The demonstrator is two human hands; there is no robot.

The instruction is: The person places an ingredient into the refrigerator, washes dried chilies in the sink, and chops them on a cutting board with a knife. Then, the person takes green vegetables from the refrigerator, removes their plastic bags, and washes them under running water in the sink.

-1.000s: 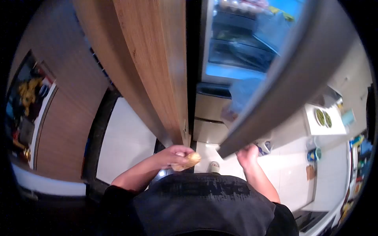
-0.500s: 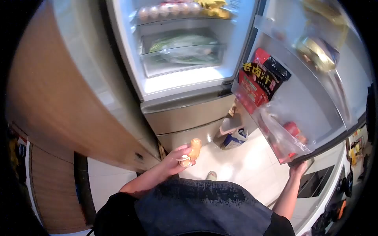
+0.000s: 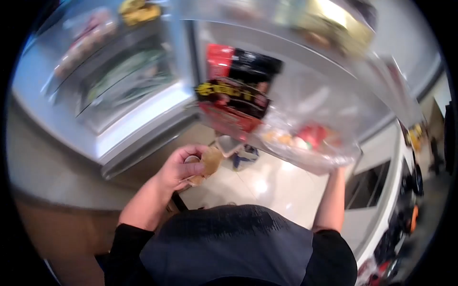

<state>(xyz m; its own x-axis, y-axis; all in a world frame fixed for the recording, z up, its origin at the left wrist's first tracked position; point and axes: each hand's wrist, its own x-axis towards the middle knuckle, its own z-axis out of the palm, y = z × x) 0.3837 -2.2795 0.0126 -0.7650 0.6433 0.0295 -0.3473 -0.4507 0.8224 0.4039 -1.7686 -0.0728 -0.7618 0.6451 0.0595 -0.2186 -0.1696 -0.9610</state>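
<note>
Just left of the frame's centre, a tan item (image 3: pixel 211 162) is gripped between the thumb and fingers of the left hand (image 3: pixel 175 168). At right of centre, the right hand (image 3: pixel 338 172) is mostly hidden by the lower edge of the opened fridge door (image 3: pixel 310 66); whether it is closed cannot be told. A red-and-black packet (image 3: pixel 241 86) and a clear plastic bag (image 3: pixel 305 143) are held in the door's bin. Leafy greens (image 3: pixel 131 74) are seen, blurred, at upper left.
</note>
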